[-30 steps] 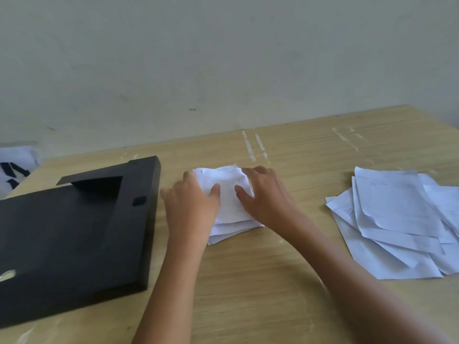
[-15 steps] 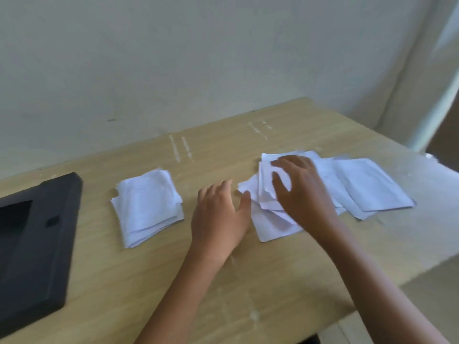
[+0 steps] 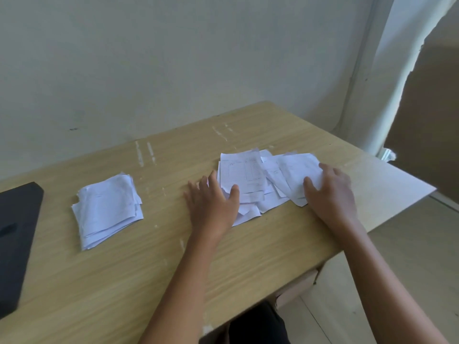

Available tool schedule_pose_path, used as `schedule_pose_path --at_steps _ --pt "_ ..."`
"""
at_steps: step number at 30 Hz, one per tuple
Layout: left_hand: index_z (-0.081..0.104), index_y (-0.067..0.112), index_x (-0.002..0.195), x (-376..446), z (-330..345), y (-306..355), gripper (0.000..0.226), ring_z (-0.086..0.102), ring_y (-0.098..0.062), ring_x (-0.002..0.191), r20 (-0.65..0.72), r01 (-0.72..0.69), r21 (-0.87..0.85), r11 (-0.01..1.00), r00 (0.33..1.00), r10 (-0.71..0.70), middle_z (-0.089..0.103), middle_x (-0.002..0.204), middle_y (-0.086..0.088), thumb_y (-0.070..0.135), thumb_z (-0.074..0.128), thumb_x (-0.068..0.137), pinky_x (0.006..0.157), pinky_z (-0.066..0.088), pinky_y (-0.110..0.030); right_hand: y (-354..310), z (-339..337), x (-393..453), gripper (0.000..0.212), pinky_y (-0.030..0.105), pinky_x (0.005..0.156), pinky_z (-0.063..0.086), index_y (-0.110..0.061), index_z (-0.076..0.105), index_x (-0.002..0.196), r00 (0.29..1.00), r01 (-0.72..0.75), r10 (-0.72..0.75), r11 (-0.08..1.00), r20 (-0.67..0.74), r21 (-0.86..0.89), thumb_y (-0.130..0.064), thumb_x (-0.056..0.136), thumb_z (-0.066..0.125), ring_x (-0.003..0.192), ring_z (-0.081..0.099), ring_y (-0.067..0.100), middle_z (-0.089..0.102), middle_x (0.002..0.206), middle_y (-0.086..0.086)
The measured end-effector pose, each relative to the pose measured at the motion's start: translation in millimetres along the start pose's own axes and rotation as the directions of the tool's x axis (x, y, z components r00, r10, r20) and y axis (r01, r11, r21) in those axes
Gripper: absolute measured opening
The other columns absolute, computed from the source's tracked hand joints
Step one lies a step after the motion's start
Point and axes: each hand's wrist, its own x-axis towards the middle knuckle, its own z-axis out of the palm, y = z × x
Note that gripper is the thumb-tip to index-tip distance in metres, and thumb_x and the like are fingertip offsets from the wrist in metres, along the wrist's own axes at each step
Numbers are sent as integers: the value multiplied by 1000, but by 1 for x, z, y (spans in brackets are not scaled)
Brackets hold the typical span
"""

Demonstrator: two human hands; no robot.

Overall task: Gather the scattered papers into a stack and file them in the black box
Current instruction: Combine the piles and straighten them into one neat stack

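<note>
Several loose white papers (image 3: 250, 175) lie overlapped right of the table's middle. My left hand (image 3: 213, 202) rests flat on their left edge, fingers spread, thumb on a printed sheet. My right hand (image 3: 331, 192) lies on the right end of the pile, fingers over the outermost sheet (image 3: 298, 170); neither hand lifts a sheet. A gathered stack of papers (image 3: 108, 209) sits alone to the left. The black box (image 3: 17, 234) lies flat at the left edge, only partly in view.
The wooden table (image 3: 248, 249) ends close beyond my right hand, with its corner at the right. A pale wall runs behind, and a white curtain (image 3: 387, 83) hangs at the far right. Floor shows below the table's front edge.
Both hands left the gathered stack and went right to the loose papers. Since half a second ago, my right hand slid to the pile's right end and my left hand moved onto its left edge.
</note>
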Motion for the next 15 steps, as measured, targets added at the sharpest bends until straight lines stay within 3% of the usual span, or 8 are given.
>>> schedule_pose_path --at_steps 3,6,9,12,15 --pt "36 22 151 0 -5 1 61 24 -31 147 4 -52 -88 995 999 53 43 154 3 51 44 98 120 14 -50 -8 4 -7 55 41 113 31 -9 41 146 997 54 -56 998 54 27 -32 98 53 139 36 32 47 146 15" --pt "36 25 152 -1 -11 7 57 32 -22 141 41 -46 -274 961 997 59 46 152 2 43 48 100 120 19 -44 -20 12 -6 48 35 105 36 -12 47 143 985 115 -128 987 117 114 -29 99 51 134 44 29 54 141 11" --pt "38 25 152 0 -14 7 56 38 -20 141 6 -44 -407 912 999 50 45 153 2 40 49 99 118 28 -43 -26 14 4 44 34 102 40 -8 51 140 997 65 -71 979 27 193 -20 98 47 127 52 31 59 137 13" --pt "50 18 142 -3 -21 0 53 45 -24 137 -145 59 -195 979 985 -88 51 146 -2 47 45 98 110 37 -42 -27 18 2 48 38 104 41 -4 54 136 998 9 1 989 -67 150 -20 94 37 130 47 33 62 131 16" --pt "58 9 124 -10 -15 3 69 37 -33 137 11 76 -11 997 997 -76 52 138 -14 60 24 93 114 27 -51 -25 24 -9 33 35 85 42 -12 61 119 995 101 -99 989 -20 109 -21 99 37 124 49 30 67 114 10"
